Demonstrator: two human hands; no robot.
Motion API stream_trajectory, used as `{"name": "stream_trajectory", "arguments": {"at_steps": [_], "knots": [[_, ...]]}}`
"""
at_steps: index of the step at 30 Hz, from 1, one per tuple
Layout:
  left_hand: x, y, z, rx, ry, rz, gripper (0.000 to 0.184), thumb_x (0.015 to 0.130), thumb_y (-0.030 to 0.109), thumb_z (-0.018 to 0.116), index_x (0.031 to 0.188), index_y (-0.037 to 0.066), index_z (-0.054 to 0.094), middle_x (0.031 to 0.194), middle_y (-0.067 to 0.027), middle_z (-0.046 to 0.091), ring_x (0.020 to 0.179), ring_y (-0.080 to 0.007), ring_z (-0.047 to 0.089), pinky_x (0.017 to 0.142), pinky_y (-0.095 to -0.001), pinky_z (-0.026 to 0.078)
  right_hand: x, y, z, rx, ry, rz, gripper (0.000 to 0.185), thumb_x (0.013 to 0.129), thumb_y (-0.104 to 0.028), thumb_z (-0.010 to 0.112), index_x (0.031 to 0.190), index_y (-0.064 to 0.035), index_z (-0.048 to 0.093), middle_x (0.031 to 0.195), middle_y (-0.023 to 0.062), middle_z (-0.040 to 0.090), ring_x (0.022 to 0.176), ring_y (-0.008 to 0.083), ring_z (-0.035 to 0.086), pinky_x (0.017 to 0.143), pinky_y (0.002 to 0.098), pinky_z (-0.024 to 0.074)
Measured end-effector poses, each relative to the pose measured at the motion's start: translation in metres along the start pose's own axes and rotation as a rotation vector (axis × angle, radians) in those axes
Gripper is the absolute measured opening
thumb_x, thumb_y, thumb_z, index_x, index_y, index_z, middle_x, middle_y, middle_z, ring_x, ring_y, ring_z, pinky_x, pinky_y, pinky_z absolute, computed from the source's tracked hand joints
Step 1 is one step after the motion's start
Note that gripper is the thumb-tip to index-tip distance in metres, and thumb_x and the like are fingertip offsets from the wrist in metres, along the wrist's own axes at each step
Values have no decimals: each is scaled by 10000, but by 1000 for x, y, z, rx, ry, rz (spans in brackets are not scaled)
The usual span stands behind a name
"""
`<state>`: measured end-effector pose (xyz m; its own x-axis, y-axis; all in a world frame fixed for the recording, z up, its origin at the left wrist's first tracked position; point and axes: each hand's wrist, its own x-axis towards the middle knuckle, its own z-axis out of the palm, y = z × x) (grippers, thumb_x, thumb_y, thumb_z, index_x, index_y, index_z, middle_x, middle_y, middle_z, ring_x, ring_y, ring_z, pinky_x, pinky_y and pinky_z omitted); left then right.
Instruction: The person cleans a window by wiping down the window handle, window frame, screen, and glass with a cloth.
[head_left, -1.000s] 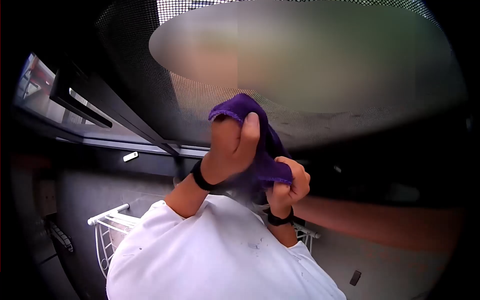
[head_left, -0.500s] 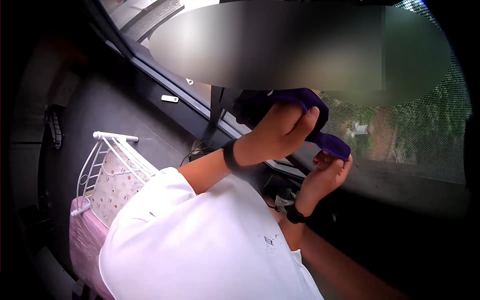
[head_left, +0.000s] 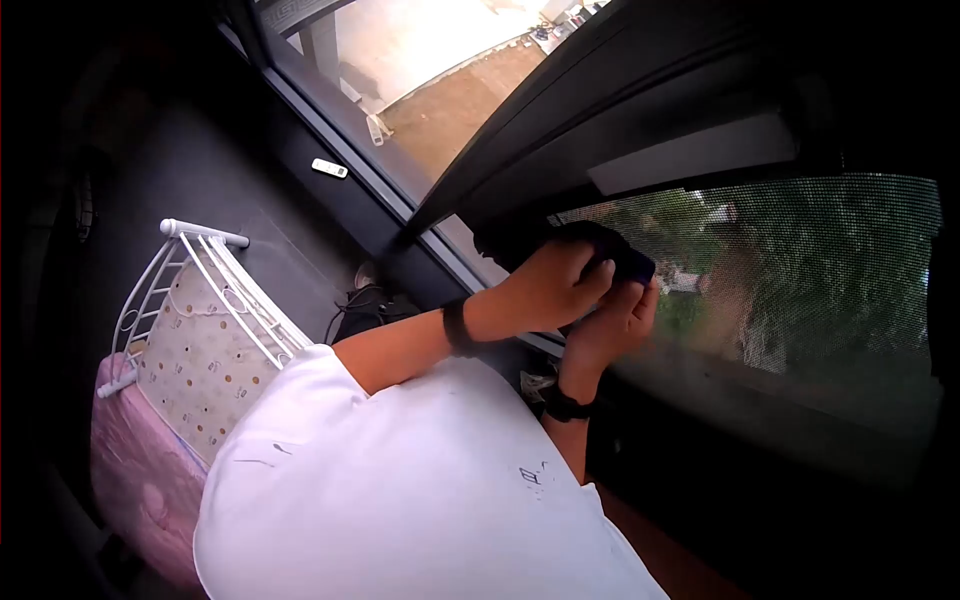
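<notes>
A dark purple cloth (head_left: pixel 632 263) is bunched up between my two hands in front of the window screen. My left hand (head_left: pixel 538 292) is closed on its near left part, thumb pressed along the fabric. Just to the right and a little lower, my right hand (head_left: pixel 612 328) pinches the cloth's lower right end, with its fingers curled. The two hands are close together, and much of the cloth is dark or hidden behind the left one. Each wrist has a black band.
A white metal bed rail (head_left: pixel 212 236) with a patterned pad (head_left: pixel 205 350) and pink bedding (head_left: pixel 150 480) stands at left. A white remote (head_left: pixel 329 168) lies on the dark sill beside the window frame (head_left: pixel 335 140). A dark curtain (head_left: pixel 560 110) hangs beside the mesh screen (head_left: pixel 840 280).
My hands have come closer together, and the cloth that stretched between them is now bunched smaller. The view has shifted, showing more of the dark curtain and the ground outside.
</notes>
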<state>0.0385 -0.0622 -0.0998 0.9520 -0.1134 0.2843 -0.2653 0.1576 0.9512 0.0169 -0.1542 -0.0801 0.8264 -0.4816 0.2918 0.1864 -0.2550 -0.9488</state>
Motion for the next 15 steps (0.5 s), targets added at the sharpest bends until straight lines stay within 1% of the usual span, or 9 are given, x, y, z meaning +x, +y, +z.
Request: {"name": "stream_trajectory", "arguments": {"at_steps": [3, 5, 6, 8, 9, 10, 11, 12, 15], "knots": [[3, 3, -10, -93, -22, -35, 139, 871, 95, 502, 799, -18, 535, 594, -91, 545, 505, -154, 487, 485, -298, 392, 8, -10, -2, -17, -82, -2, 185, 930, -140, 425, 903, -21, 564, 627, 18, 568, 535, 67, 487, 500, 201, 373], [4, 11, -28, 50, 110, 169, 138, 868, 80, 520, 771, -19, 512, 566, -70, 516, 498, -123, 466, 458, -299, 359, 9, -25, 7, -2, -79, -25, 183, 932, -136, 425, 895, -25, 565, 625, 16, 568, 529, 63, 479, 492, 200, 364], [8, 4, -34, 46, 112, 171, 138, 868, 80, 520, 771, -19, 512, 566, -70, 516, 498, -123, 466, 458, -299, 359, 10, -28, 11, 22, -72, -50, 182, 934, -132, 424, 887, -29, 566, 623, 13, 569, 523, 58, 471, 485, 199, 355], [16, -15, -44, -88, 174, 21, 183, 834, 78, 559, 705, -30, 486, 536, -150, 458, 469, -187, 469, 445, -335, 342, 9, -27, 15, -17, -62, -22, 185, 941, -136, 429, 894, -25, 570, 624, 11, 568, 523, 54, 468, 480, 197, 352], [14, -25, -47, -92, 180, 26, 183, 834, 78, 559, 705, -30, 486, 536, -150, 458, 469, -187, 469, 445, -335, 342, 9, -26, 18, -49, -51, 9, 189, 948, -140, 434, 901, -22, 573, 626, 9, 568, 522, 50, 466, 475, 195, 348], [13, -38, -51, -96, 167, 11, 189, 835, 80, 561, 708, -34, 480, 535, -145, 448, 475, -163, 455, 444, -328, 336, 9, -25, 24, -48, -60, -2, 189, 948, -140, 434, 901, -22, 573, 626, 9, 568, 522, 50, 466, 475, 195, 348], [12, -51, -54, -100, 154, -5, 195, 836, 82, 563, 710, -38, 473, 534, -140, 438, 481, -138, 440, 444, -321, 330, 7, -22, 30, -47, -113, 45, 195, 951, -167, 459, 827, -43, 544, 605, 2, 542, 512, 49, 441, 475, 202, 334], [10, -55, -57, -90, 149, -16, 199, 837, 90, 561, 719, -41, 469, 534, -140, 430, 478, -155, 430, 452, -324, 336, 4, -18, 33, -52, -163, 98, 240, 954, -194, 483, 754, -65, 516, 584, -6, 516, 501, 49, 416, 475, 209, 321], [9, -61, -62, -89, 146, -14, 231, 844, 109, 559, 703, -42, 456, 544, -144, 435, 487, -163, 427, 461, -321, 342, 0, -5, 41, -44, -204, 171, 229, 948, -162, 487, 743, -64, 514, 578, -8, 510, 497, 46, 412, 467, 208, 316]]}}
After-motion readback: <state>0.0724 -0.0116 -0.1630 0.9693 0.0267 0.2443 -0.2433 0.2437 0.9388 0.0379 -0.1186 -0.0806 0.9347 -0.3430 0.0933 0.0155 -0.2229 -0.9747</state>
